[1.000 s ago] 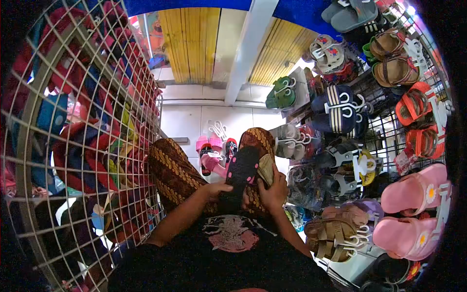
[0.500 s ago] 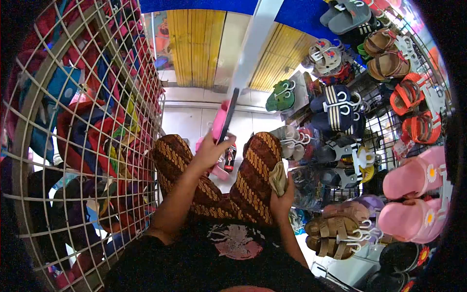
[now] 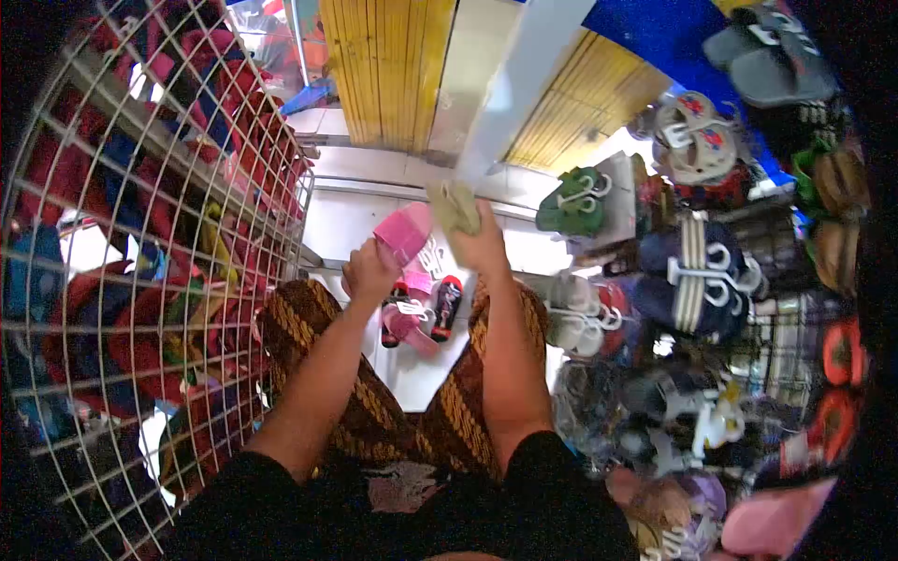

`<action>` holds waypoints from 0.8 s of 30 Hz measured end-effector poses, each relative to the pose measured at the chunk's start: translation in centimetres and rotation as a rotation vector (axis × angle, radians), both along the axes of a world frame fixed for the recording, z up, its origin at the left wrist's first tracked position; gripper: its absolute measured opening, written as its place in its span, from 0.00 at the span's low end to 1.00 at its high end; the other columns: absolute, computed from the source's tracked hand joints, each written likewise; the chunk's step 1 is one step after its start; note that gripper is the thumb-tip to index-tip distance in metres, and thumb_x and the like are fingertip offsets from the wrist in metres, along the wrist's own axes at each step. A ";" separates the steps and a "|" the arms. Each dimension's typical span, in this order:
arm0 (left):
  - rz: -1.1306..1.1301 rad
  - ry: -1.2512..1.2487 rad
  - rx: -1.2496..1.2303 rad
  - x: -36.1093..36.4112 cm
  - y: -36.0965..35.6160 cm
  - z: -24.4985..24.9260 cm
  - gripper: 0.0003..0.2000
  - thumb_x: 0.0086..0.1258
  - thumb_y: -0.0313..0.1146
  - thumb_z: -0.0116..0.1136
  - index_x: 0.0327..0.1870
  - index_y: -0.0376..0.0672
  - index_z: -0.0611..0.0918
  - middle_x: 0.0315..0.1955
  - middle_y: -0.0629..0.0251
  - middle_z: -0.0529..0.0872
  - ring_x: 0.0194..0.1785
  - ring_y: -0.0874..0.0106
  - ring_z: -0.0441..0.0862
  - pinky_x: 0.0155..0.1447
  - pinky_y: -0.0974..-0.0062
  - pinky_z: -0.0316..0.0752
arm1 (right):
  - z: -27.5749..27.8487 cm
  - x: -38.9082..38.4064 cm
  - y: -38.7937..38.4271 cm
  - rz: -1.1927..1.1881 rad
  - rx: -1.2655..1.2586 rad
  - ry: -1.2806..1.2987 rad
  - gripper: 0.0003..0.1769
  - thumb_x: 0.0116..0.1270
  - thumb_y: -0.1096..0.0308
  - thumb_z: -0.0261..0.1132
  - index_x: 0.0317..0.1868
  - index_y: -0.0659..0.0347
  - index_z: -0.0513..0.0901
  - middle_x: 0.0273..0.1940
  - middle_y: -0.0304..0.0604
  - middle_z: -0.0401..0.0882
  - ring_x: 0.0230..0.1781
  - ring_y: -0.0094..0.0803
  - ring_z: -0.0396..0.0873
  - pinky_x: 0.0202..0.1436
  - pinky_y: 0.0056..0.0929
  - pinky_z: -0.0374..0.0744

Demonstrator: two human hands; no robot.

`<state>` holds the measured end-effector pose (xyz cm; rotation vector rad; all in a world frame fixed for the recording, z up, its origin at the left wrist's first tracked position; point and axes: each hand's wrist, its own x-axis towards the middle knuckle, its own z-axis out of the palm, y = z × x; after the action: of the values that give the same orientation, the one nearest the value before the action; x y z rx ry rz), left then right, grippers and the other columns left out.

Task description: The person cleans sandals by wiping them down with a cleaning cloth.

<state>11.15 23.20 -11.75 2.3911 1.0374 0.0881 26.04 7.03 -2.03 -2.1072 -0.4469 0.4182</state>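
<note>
My left hand (image 3: 371, 271) is closed around a pink slide sandal (image 3: 404, 234), raised above the floor between my knees. Its strap and part of the footbed face me. Close by on the right, my right hand (image 3: 483, 245) grips a folded olive-beige cloth (image 3: 453, 208). A small gap seems to separate cloth and sandal. Below them on the white tiles lie a pink pair of sandals (image 3: 409, 329) with a white hanger and a black-and-red sandal (image 3: 447, 309), partly overlapping other footwear.
A wire grid (image 3: 201, 243) with colourful goods behind it rises on my left. To the right hang sandals on white hangers, including a green pair (image 3: 572, 201) and a navy striped pair (image 3: 697, 276). A pale post (image 3: 524, 84) stands ahead, beside yellow slatted panels (image 3: 383, 75).
My right hand has brought the cloth from beside my right thigh up next to the sandal. The sandal has turned from edge-on to show its upper side. The view has shifted.
</note>
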 end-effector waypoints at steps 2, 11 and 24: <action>0.064 0.069 -0.008 0.6 -0.7 1.2 0.26 0.53 0.40 0.75 0.52 0.45 0.77 0.46 0.54 0.83 0.51 0.48 0.80 0.56 0.48 0.75 | -3.1 0.9 0.7 0.092 -0.135 0.015 0.38 0.57 0.64 0.70 0.68 0.61 0.70 0.54 0.55 0.83 0.56 0.43 0.81 0.62 0.37 0.76; 0.022 0.043 0.002 2.2 -2.8 0.4 0.36 0.41 0.38 0.80 0.56 0.47 0.75 0.48 0.61 0.80 0.58 0.56 0.74 0.63 0.56 0.67 | -5.5 4.3 1.5 0.186 -0.170 0.112 0.40 0.58 0.60 0.73 0.70 0.59 0.68 0.56 0.55 0.81 0.58 0.46 0.80 0.62 0.36 0.75; -0.303 -0.002 -0.182 1.3 -0.6 -0.6 0.36 0.40 0.39 0.79 0.54 0.44 0.73 0.43 0.57 0.82 0.50 0.54 0.79 0.55 0.56 0.69 | -4.7 5.7 -0.3 0.298 -0.174 0.534 0.32 0.57 0.45 0.75 0.51 0.63 0.86 0.42 0.45 0.88 0.40 0.34 0.85 0.48 0.32 0.80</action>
<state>12.47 22.56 -12.39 2.3489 0.6416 -0.1084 31.75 6.71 -6.73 -1.9880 -0.4165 1.1928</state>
